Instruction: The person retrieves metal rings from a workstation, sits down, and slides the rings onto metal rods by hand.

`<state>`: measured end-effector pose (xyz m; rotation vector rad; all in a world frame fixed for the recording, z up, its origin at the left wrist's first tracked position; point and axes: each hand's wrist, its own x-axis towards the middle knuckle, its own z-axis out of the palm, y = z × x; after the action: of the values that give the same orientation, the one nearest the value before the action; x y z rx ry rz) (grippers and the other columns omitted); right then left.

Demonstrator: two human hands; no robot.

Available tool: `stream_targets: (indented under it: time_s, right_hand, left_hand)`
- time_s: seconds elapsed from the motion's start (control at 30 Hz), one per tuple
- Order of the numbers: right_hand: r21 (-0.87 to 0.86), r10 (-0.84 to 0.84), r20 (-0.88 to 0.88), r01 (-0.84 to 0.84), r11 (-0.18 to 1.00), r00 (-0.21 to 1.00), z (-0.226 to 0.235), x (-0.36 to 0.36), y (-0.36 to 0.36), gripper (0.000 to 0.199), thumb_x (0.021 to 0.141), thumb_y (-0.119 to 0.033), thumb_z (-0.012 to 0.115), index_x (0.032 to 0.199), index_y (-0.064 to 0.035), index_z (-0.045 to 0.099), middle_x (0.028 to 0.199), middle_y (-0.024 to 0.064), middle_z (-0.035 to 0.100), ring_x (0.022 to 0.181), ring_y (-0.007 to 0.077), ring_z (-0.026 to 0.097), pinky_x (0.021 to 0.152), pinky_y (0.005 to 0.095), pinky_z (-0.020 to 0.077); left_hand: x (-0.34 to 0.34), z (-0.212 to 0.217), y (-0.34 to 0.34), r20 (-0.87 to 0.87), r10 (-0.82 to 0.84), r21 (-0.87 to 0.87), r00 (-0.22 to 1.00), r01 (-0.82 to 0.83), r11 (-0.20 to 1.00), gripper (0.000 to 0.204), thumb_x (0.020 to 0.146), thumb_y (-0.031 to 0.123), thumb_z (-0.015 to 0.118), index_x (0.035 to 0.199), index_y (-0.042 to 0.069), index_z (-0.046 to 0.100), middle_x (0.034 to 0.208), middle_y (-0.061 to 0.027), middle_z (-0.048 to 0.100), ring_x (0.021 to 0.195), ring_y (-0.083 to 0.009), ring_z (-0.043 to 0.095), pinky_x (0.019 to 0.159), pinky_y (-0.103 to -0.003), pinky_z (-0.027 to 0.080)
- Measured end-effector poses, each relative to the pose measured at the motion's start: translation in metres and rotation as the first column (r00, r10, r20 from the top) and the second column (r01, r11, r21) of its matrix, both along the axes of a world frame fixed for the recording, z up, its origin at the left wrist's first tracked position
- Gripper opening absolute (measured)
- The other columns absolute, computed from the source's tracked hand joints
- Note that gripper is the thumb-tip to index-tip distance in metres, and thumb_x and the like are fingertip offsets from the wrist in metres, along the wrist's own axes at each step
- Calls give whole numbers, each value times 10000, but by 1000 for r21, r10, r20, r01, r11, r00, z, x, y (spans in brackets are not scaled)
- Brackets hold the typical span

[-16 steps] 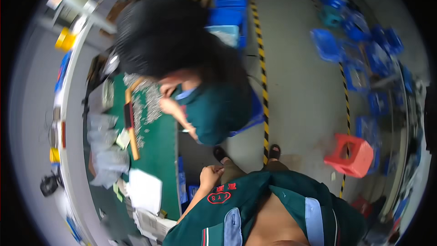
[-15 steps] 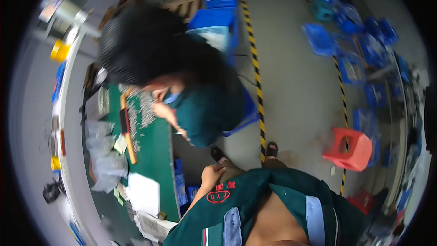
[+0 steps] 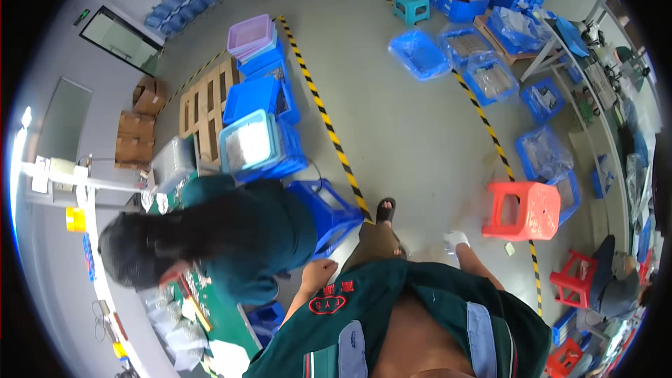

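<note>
My left hand hangs beside my body, its fingers curled in and nothing seen in them. It is nearest to the back of a seated co-worker in a dark green top and black cap. My right hand hangs out to the other side over the floor, covered in white, seemingly a glove; how its fingers are held is unclear. The co-worker leans over a green-topped bench with small metal pieces and a wooden-handled tool, partly hidden by the body.
A red stool stands ahead right, near black-and-yellow floor tape. Stacked blue bins and a wooden pallet line the left. Blue crates sit along the right. Another person is at far right.
The view has turned and moved forward, so the co-worker appears lower and further left. My right hand has come into view. My left hand stays low at my side.
</note>
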<state>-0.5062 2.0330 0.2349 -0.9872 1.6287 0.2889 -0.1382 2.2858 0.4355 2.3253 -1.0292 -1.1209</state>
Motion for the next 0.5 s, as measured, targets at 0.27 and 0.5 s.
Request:
stream_targets:
  time_s: [0.27, 0.5]
  right_hand:
    - [-189, 897, -386, -970, 153, 217, -31, 60, -155, 307, 808, -263, 463, 849, -71, 698, 919, 151, 669, 859, 323, 649, 752, 436, 512]
    - [-81, 570, -212, -596, 799, 794, -7, 138, -295, 301, 808, -276, 471, 878, -81, 689, 938, 150, 665, 867, 326, 645, 755, 435, 511]
  left_hand:
    - [97, -85, -148, -81, -147, -52, 986, 143, 988, 326, 808, 412, 571, 924, 130, 687, 822, -122, 661, 783, -294, 639, 687, -368, 490]
    - [188, -48, -298, 12, 0, -78, 1000, 1, 997, 325, 818, 378, 552, 917, 100, 687, 879, -131, 665, 848, -318, 630, 745, -392, 493]
